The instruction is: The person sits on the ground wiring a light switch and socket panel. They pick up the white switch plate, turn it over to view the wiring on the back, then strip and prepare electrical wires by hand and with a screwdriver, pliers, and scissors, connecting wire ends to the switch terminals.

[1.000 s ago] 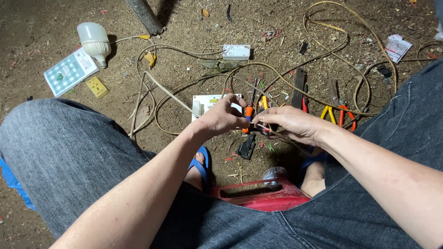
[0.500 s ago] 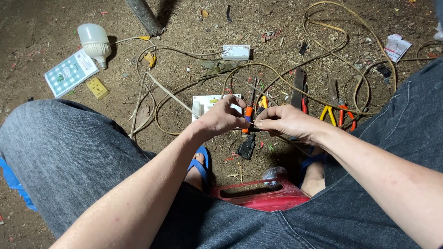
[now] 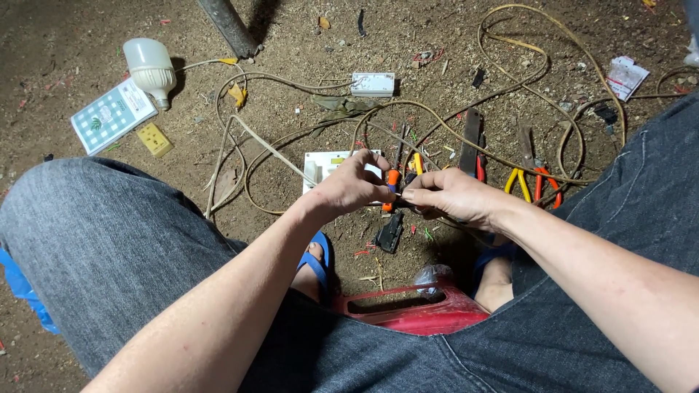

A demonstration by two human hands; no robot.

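1. The left hand (image 3: 349, 191) reaches in from the lower left, its fingers curled and pinching the top of an orange-handled screwdriver (image 3: 391, 182).
2. The right hand (image 3: 453, 198) comes in from the right, fingertips pinched on a small dark part at the screwdriver; what the part is cannot be told.
3. Both hands meet above the dirt ground, just in front of a white switch plate (image 3: 325, 164).
4. A black plug piece (image 3: 390, 233) lies just below the hands.
5. Pliers with yellow and red handles (image 3: 530, 180) lie to the right, among looping tan cable (image 3: 510, 80).
6. A white bulb (image 3: 150, 67), a checked booklet (image 3: 113, 116) and a yellow socket (image 3: 155, 139) lie well apart at upper left.
7. A red stool edge (image 3: 408, 313) shows between the knees.
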